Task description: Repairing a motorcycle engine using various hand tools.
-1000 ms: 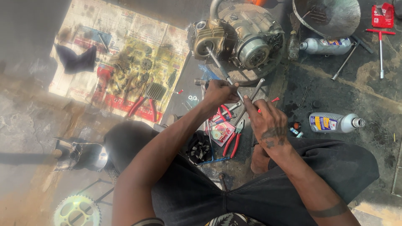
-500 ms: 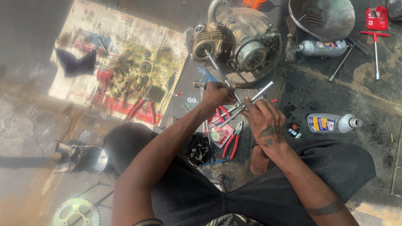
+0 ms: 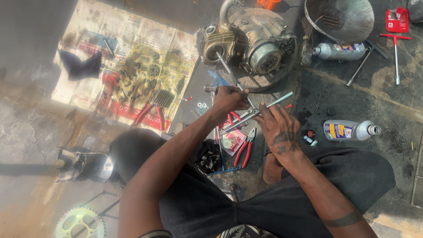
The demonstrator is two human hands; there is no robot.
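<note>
Greasy concrete floor, oil stains all over, and a person sitting on it with a small motorcycle engine (image 3: 251, 46) up at 12 o'clock. Both hands meet on a thin metal rod (image 3: 257, 110) just below the engine. The left hand (image 3: 229, 99) is closed around its near end, and the right hand (image 3: 280, 128) pinches it with curled fingers.

Compared with a second ago the rod has tipped up, its far tip now pointing to 2 o'clock, and the hands sit a bit closer together. To me that looks like lining the part up rather than fitting it.

Containers: a metal bowl (image 3: 339, 20) at 1 o'clock, can't tell what's in it. Two silver oil bottles, one capped (image 3: 337, 50) beside the bowl and one open-necked (image 3: 348, 130) at 3 o'clock; fill levels not visible. Loose parts lie on the newspaper (image 3: 128, 66) at 10 o'clock.
</note>
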